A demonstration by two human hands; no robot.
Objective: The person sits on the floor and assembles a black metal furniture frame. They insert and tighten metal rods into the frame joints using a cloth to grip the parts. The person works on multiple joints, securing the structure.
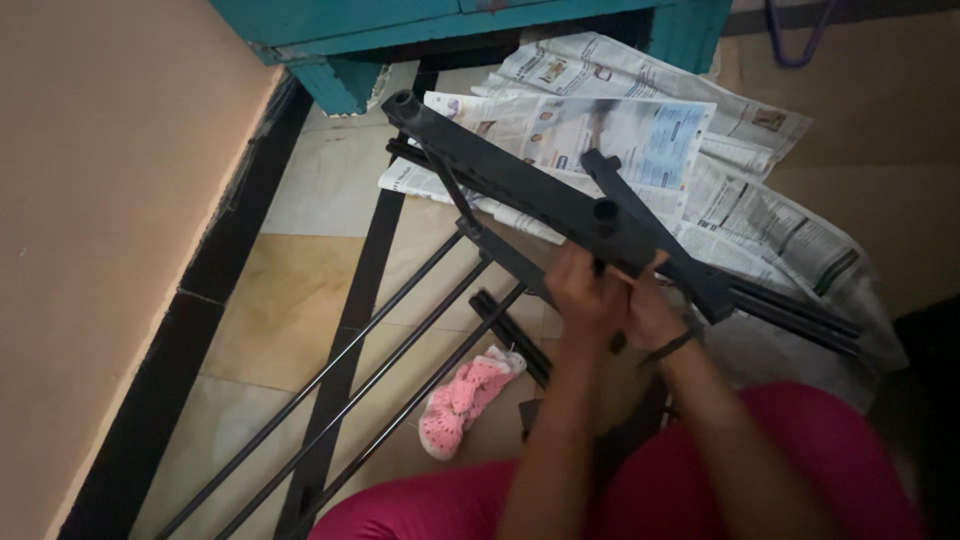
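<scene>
Both my hands are on the black metal frame (520,190): left hand (583,290) and right hand (650,305) closed around its bar, side by side. Pink knitted cloth (465,400) on the floor below-left of the frame. Newspapers (680,150) spread under and beyond the frame; teal cabinet (450,30) farthest.

Home, prob. a room corner: tiled floor (290,300), painted wall (100,200), teal wooden furniture (340,40), newspapers (720,170) spread out.
</scene>
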